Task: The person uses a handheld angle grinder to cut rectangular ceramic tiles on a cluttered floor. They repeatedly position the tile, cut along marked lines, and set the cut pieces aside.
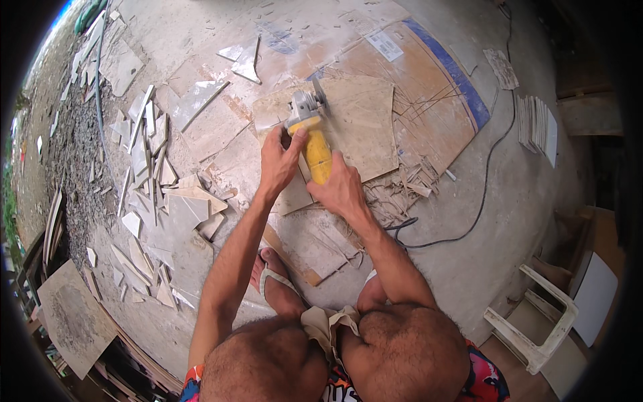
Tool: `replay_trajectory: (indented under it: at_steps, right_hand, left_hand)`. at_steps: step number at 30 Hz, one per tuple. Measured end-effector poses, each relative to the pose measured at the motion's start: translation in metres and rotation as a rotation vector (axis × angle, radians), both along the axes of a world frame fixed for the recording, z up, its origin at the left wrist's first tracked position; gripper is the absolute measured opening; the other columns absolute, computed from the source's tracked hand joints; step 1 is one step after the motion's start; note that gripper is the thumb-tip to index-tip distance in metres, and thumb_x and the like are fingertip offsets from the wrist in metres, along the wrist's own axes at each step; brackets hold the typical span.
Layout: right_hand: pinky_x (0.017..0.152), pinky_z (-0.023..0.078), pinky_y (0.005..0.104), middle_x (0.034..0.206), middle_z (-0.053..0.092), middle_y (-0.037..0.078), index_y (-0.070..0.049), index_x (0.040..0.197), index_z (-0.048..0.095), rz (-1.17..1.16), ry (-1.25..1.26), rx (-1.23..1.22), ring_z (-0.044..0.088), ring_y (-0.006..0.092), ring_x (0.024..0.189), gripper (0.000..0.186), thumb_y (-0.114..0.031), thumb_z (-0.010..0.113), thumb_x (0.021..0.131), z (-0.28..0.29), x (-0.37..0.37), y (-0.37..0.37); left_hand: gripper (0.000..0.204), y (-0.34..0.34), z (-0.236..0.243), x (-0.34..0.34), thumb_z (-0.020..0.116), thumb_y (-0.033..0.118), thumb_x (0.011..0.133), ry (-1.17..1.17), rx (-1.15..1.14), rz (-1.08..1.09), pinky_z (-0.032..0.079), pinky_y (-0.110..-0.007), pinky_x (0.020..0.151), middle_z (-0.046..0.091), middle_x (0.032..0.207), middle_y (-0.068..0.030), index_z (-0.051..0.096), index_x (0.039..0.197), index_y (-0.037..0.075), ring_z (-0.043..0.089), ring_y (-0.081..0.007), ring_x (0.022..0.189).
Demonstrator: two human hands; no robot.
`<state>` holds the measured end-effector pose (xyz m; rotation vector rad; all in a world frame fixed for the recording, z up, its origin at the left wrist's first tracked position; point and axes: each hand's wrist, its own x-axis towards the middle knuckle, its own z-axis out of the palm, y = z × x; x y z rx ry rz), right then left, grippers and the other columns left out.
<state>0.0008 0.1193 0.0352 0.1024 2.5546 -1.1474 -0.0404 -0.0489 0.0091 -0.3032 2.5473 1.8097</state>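
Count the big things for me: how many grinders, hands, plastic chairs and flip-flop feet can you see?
Grinder: 1
Hands: 2, left hand and right hand, both on the grinder
White plastic chair: 1
Foot in a flip-flop: 1
Total: 5

Soft daylight, sharp centre (rim bends, darkens)

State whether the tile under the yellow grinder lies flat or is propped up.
Flat: the tile lies level on the board.
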Motion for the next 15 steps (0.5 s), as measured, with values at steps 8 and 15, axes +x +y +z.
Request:
replay_trajectory:
  at_steps: [8,15]
  right_hand:
    - [0.083,0.06,0.0601,0.097,0.073,0.038,0.006,0.118,0.052,0.008,-0.024,0.001,0.073,0.0572,0.094,0.058,-0.024,0.081,0.078,0.0034,-0.0058,-0.0005]
    - [0.084,0.06,0.0604,0.097,0.073,0.038,0.006,0.117,0.052,0.004,-0.023,-0.017,0.073,0.0574,0.093,0.058,-0.024,0.082,0.078,0.0035,-0.0009,0.0017]
  left_hand:
    - [0.052,-0.0002,-0.0005,-0.004,0.073,0.047,0.105,0.015,-0.02,0.008,0.049,-0.036,0.071,0.066,0.083,-0.0077,0.073,0.116,-0.004,0.056,-0.0165,0.076]
    - [0.053,-0.0002,0.0023,-0.0008,0.074,0.048,0.104,0.01,-0.036,-0.007,0.049,-0.036,0.07,0.065,0.082,-0.0082,0.073,0.114,-0.004,0.056,-0.017,0.075]
